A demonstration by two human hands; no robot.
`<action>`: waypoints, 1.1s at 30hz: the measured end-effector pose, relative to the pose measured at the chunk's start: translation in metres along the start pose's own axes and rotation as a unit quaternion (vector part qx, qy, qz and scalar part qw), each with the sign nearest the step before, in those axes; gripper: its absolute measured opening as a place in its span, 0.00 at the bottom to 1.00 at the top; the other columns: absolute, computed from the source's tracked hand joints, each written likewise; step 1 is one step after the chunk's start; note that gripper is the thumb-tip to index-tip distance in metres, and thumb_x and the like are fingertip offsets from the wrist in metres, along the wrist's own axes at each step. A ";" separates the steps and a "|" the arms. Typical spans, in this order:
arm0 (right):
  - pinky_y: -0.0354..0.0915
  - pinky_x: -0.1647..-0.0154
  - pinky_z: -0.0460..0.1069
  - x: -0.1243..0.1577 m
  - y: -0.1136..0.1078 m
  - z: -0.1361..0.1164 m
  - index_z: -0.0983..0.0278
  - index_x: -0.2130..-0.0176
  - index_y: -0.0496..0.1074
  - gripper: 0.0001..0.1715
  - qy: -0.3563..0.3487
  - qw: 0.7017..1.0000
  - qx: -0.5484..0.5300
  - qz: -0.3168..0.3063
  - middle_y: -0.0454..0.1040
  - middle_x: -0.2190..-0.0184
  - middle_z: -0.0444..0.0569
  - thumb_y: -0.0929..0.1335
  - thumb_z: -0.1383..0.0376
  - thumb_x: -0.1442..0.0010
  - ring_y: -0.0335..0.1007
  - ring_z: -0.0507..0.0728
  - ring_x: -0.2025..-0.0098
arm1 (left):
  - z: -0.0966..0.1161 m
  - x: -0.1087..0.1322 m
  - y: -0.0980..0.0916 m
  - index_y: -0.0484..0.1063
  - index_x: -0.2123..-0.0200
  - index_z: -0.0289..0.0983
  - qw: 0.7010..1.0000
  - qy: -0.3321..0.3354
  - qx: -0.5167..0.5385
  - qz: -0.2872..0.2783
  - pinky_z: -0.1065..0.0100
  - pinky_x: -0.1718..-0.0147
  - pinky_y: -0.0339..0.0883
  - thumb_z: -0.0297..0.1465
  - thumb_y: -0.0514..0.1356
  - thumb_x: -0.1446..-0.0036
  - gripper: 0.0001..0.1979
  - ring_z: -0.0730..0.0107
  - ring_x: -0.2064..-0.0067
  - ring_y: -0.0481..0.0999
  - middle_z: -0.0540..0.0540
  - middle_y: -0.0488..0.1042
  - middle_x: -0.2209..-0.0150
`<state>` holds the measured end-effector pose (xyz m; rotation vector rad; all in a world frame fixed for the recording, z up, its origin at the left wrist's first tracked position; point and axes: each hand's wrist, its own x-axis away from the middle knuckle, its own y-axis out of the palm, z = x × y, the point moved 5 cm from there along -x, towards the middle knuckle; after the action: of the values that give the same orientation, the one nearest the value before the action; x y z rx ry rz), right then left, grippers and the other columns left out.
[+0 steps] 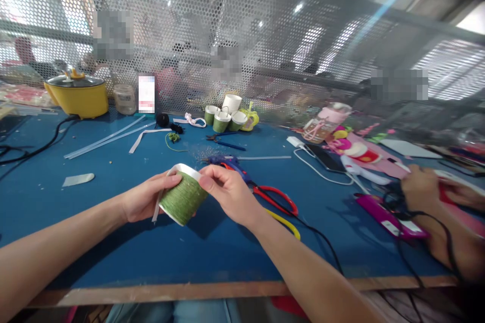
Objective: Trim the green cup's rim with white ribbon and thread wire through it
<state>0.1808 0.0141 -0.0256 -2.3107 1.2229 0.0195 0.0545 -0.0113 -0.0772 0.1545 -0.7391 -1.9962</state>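
My left hand (146,197) is closed around a small cup wrapped in green string (184,197), holding it tilted above the table. A white ribbon (185,169) runs along the cup's upper rim, and a loose white end hangs down beside my left fingers. At the right side of the rim, my right hand (229,189) pinches the ribbon between thumb and forefinger. Just behind my right hand lies a blue glue gun (227,162), partly hidden. Red-handled scissors (278,199) and a yellow handle (286,223) lie beside my right wrist.
Several similar cups (222,122) stand at the back by the mesh screen (265,60). Pliers (227,140), clear glue sticks (109,137) and a yellow electric pot (81,98) are on the blue table. At right, a co-worker's hands (420,186) are near a purple box (390,217) and cables.
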 end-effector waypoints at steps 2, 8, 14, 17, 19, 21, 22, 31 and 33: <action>0.55 0.71 0.45 0.000 0.001 0.000 0.65 0.74 0.62 0.21 0.003 1.000 0.001 -0.005 0.61 0.76 0.43 0.59 0.51 0.42 0.56 0.50 0.73 | 0.001 0.001 -0.001 0.60 0.55 0.37 1.000 0.014 -0.021 0.016 0.62 0.65 0.66 0.39 0.61 0.53 0.24 0.61 0.66 0.75 0.44 0.74 0.66; 0.56 0.69 0.45 0.000 0.001 -0.002 0.65 0.73 0.64 0.16 0.014 0.999 0.041 -0.004 0.63 0.75 0.44 0.61 0.56 0.42 0.58 0.50 0.71 | 0.004 0.003 -0.004 0.55 0.48 0.41 0.986 0.037 -0.151 0.064 0.65 0.63 0.64 0.37 0.61 0.52 0.28 0.65 0.61 0.71 0.47 0.69 0.64; 0.57 0.70 0.45 -0.001 0.003 -0.002 0.65 0.73 0.64 0.16 0.009 0.998 0.060 -0.004 0.65 0.75 0.44 0.60 0.56 0.42 0.60 0.50 0.72 | 0.010 0.004 -0.001 0.51 0.47 0.39 0.961 0.078 -0.250 0.089 0.64 0.61 0.63 0.38 0.61 0.53 0.32 0.65 0.60 0.69 0.47 0.69 0.63; 0.59 0.68 0.45 -0.002 0.002 -0.002 0.65 0.74 0.66 0.13 0.020 0.996 0.087 0.014 0.67 0.75 0.44 0.62 0.59 0.43 0.62 0.51 0.71 | 0.014 0.004 -0.002 0.50 0.46 0.38 0.943 0.101 -0.302 0.094 0.62 0.61 0.64 0.39 0.62 0.55 0.35 0.64 0.60 0.69 0.47 0.68 0.63; 0.59 0.69 0.45 -0.002 -0.002 -0.002 0.65 0.73 0.66 0.13 0.018 0.995 0.091 0.044 0.67 0.75 0.43 0.62 0.59 0.43 0.62 0.50 0.72 | 0.019 0.006 -0.002 0.51 0.47 0.38 0.936 0.136 -0.310 0.091 0.61 0.59 0.63 0.41 0.61 0.56 0.35 0.61 0.58 0.69 0.44 0.68 0.59; 0.59 0.69 0.45 -0.002 -0.006 -0.002 0.65 0.73 0.65 0.12 0.004 0.992 0.098 0.079 0.67 0.75 0.43 0.62 0.60 0.43 0.62 0.50 0.72 | 0.028 0.008 -0.002 0.55 0.49 0.36 0.928 0.177 -0.313 0.101 0.61 0.57 0.62 0.43 0.60 0.55 0.32 0.59 0.54 0.67 0.41 0.67 0.55; 0.60 0.68 0.45 -0.002 -0.008 -0.002 0.64 0.73 0.65 0.11 -0.006 0.990 0.108 0.092 0.68 0.74 0.44 0.63 0.61 0.43 0.63 0.50 0.71 | 0.032 0.009 -0.004 0.57 0.51 0.35 0.921 0.195 -0.318 0.115 0.61 0.56 0.61 0.44 0.59 0.54 0.30 0.58 0.53 0.67 0.40 0.68 0.54; 0.62 0.64 0.49 0.000 -0.004 -0.006 0.62 0.74 0.63 0.08 -0.188 0.947 0.216 0.147 0.67 0.73 0.46 0.64 0.66 0.43 0.63 0.53 0.66 | 0.048 0.018 -0.003 0.70 0.79 0.35 0.876 0.261 -0.393 0.106 0.67 0.61 0.60 0.41 0.48 0.43 0.21 0.69 0.66 0.68 0.47 0.71 0.73; 0.63 0.64 0.49 0.001 -0.004 -0.009 0.63 0.74 0.63 0.08 -0.215 0.935 0.232 0.158 0.67 0.74 0.46 0.64 0.67 0.43 0.63 0.53 0.66 | 0.044 0.018 0.003 0.72 0.78 0.35 0.881 0.215 -0.422 0.029 0.67 0.62 0.61 0.42 0.47 0.43 0.23 0.68 0.67 0.69 0.46 0.72 0.72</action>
<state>0.1826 0.0111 -0.0161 -1.5816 1.1969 0.3014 0.0297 -0.0077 -0.0363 0.0457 0.4281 -1.9527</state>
